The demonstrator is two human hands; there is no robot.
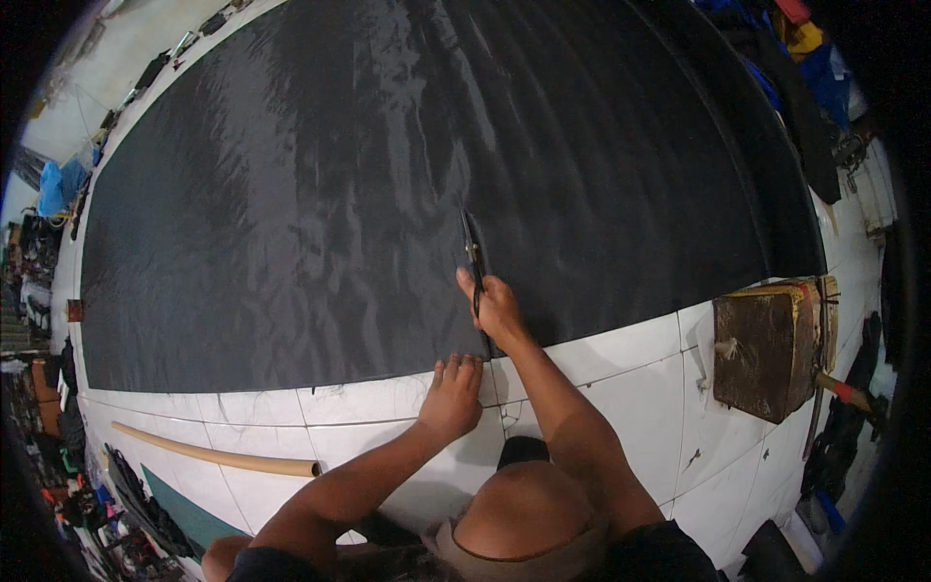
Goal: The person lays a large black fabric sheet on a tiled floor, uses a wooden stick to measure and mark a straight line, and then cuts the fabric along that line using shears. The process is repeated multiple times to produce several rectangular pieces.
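Note:
A large sheet of shiny black fabric [320, 223] lies spread over the white tiled floor. My right hand [497, 305] is closed round the handles of a pair of black scissors [472, 247], whose blades point away from me over the fabric. A slit runs in the sheet from its near edge up to the scissors. Beside that slit, my left hand [454, 396] rests with fingers stretched out, their tips on the fabric's near edge. It holds nothing.
A long cardboard tube [218, 452] lies on the tiles at the near left. At the right, a worn brown block [766, 349] stands against the fabric's near corner, a hammer [842, 390] beside it. Piled clutter lines the left side. My bare knee [529, 509] is at the bottom.

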